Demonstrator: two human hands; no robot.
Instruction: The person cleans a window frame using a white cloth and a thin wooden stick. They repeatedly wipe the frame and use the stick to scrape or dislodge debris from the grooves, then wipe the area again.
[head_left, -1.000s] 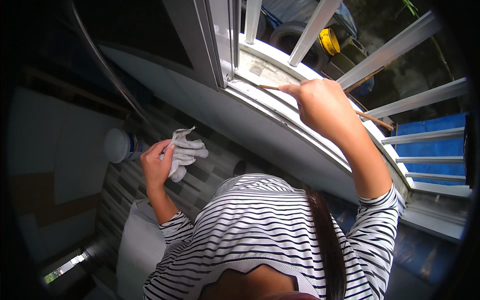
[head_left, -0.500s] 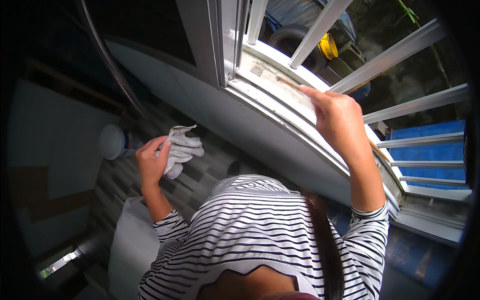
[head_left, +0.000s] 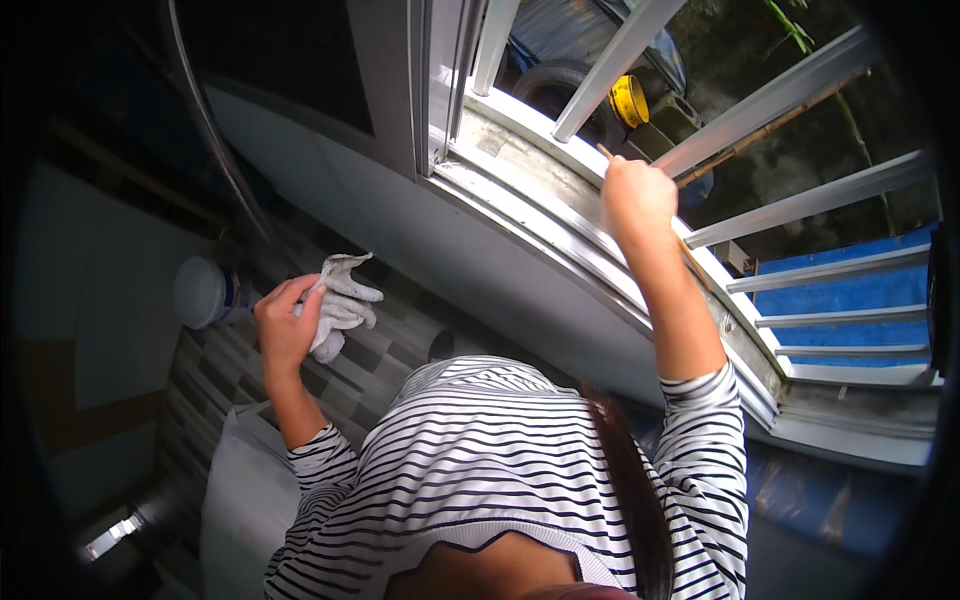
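Observation:
My right hand [head_left: 640, 203] is closed around a thin brown stick [head_left: 604, 152], just above the white window sill [head_left: 530, 175] and beside the window bars. The stick's tip pokes out past my fingers; the grip hides its middle. A brown strip shows behind my wrist along the sill, and I cannot tell whether it belongs to the same stick. On the left, my left hand [head_left: 287, 318] pinches a crumpled whitish cloth [head_left: 345, 300] between thumb and fingers. The cloth hangs in folds above the floor, away from the sill.
White window bars [head_left: 610, 70] slant across the opening. Beyond them are a dark tire [head_left: 555, 85], a yellow round container [head_left: 629, 100] and a blue sheet [head_left: 840, 295]. A white-lidded bucket [head_left: 203, 292] stands on the patterned floor near my left hand.
My right hand has turned, with the stick's tip now pointing up toward the bars rather than along the sill. My left hand still holds the cloth; the whole view has shifted slightly.

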